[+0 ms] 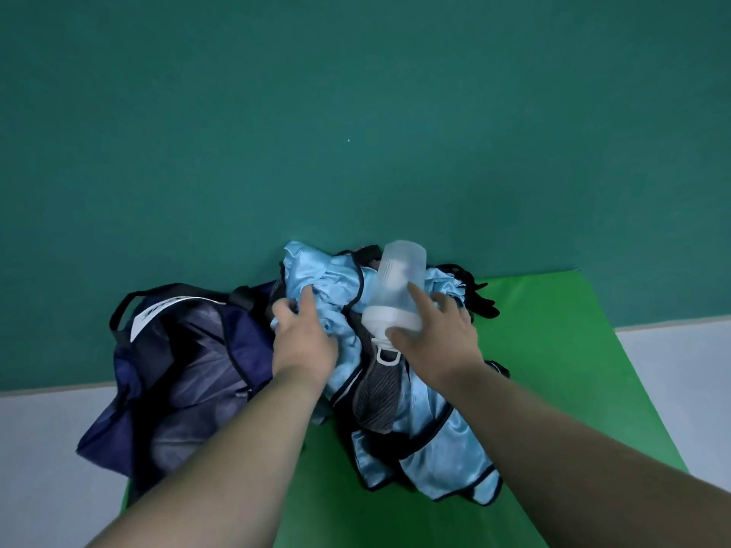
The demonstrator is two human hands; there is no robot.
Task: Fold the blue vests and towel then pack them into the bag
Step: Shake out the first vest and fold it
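A crumpled heap of light blue vests (435,452) with dark trim lies on the green mat (573,350). A grey ribbed cloth (375,393), perhaps the towel, lies in the middle of the heap. The dark navy bag (178,369) sits slumped to the left, partly off the mat. My left hand (304,338) presses into the blue fabric at the heap's left edge, fingers curled in the cloth. My right hand (439,330) wraps around a translucent plastic bottle (395,290) with a white cap, which rests tilted on top of the vests.
Black straps or gloves (480,302) lie at the heap's far right against the teal wall (356,112). A pale floor (680,369) shows on both sides of the mat. The bag carries a white label (158,310) near its handle.
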